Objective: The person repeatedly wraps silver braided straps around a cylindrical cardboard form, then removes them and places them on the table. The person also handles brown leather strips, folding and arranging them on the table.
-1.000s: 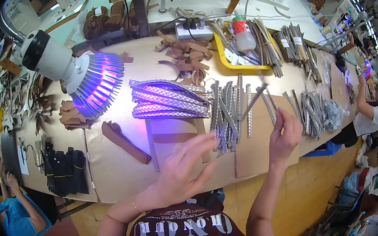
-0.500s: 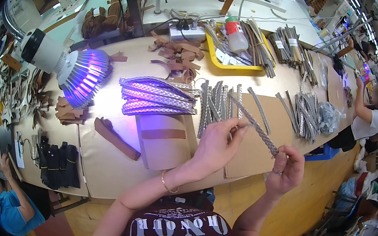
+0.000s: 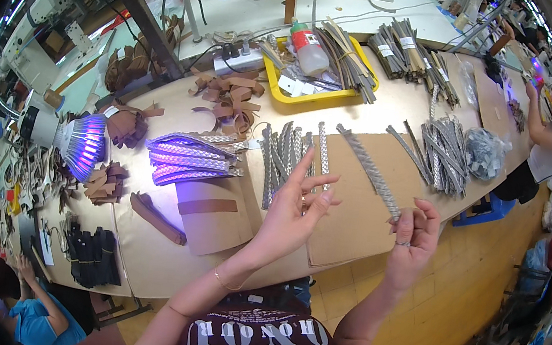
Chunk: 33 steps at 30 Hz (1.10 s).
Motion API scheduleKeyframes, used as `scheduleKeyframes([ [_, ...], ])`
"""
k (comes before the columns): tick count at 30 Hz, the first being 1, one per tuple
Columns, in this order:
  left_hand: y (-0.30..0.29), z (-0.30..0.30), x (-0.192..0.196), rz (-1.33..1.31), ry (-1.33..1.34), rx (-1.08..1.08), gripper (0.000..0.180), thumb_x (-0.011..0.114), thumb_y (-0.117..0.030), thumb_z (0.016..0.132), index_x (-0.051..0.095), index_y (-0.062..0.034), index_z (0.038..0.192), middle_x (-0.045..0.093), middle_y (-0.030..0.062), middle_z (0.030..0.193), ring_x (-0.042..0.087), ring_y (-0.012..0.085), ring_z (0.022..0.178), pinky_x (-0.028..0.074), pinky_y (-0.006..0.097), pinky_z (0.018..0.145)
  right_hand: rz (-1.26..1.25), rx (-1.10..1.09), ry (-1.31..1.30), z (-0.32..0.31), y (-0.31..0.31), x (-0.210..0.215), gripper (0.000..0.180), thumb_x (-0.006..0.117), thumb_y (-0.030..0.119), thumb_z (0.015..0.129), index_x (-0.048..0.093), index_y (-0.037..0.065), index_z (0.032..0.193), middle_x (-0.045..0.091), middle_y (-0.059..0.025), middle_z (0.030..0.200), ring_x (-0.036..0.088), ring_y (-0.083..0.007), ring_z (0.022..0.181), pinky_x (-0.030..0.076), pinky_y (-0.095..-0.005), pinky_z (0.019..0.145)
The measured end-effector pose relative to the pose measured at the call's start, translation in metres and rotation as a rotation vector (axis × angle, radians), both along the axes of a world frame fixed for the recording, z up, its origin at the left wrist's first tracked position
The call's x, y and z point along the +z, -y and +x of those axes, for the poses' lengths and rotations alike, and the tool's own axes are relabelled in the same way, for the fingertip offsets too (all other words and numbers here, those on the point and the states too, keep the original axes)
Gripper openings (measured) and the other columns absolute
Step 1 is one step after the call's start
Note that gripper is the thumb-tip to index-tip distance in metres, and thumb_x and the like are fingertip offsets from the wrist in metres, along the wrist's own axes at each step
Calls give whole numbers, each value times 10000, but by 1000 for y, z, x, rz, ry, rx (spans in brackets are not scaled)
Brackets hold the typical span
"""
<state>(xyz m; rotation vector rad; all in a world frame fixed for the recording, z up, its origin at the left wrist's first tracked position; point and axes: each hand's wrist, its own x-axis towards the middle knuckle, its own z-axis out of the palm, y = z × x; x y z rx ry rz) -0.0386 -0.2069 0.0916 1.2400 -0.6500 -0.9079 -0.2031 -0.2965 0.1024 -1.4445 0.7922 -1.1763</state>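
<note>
Long silver-grey braided strip (image 3: 369, 170): lower end pinched between thumb and fingertips of right hand (image 3: 414, 239); the rest slants up and to the left over the flat tan cardboard sheet (image 3: 346, 216), its far end near the yellow plastic tray (image 3: 279, 89).

Right hand: raised over the table edge, fingers curled closed on the strip end, ring visible on one finger.

Left hand (image 3: 293, 210): lifted above the cardboard, palm turned right, fingers spread and loose, gripping nothing. Fingertips lie just in front of a fanned row of similar grey braided strips (image 3: 285, 154); contact cannot be told.

Strips look woven, matte and metallic, narrow and flat. To the left, a bundle of like strips (image 3: 188, 160) glows violet under a round lamp head (image 3: 83, 143). Brown leather scraps (image 3: 226, 97) lie behind, curled.
</note>
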Motion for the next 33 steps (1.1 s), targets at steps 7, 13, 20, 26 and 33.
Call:
scheduleKeyframes([
  [7,-29,25,34,-157,-23,255,633,573,-43,952,238,6,1486,662,166,1099,667,163,905,567,289,809,161,329,-64,33,-14,-5,237,550,63,968,501,27,1197,547,1,767,506,-64,674,435,-204,651],
  [13,-88,69,35,-66,68,618,569,613,-28,927,339,53,1419,681,113,925,679,151,820,575,283,788,247,645,18,92,-37,0,257,571,54,954,521,26,1205,583,-16,890,535,-66,785,417,-200,696],
  [20,-146,109,20,-195,-60,881,461,624,-58,928,422,36,1332,672,120,932,683,178,815,583,308,768,-234,650,109,118,-61,52,356,503,366,972,654,53,1048,553,-163,1107,558,-229,910,437,-355,833],
  [26,-167,129,8,-288,-146,877,347,637,-50,917,484,4,1224,670,117,935,693,211,849,587,324,772,-76,1223,725,123,-91,102,368,512,396,959,673,77,1047,577,-162,1095,563,-229,926,451,-340,812],
  [33,-177,122,3,-259,-278,767,444,618,-77,936,408,43,1309,678,119,947,686,191,835,577,334,788,-142,1346,689,159,-137,121,316,574,365,943,667,100,1088,601,-146,1077,557,-235,932,463,-327,791],
])
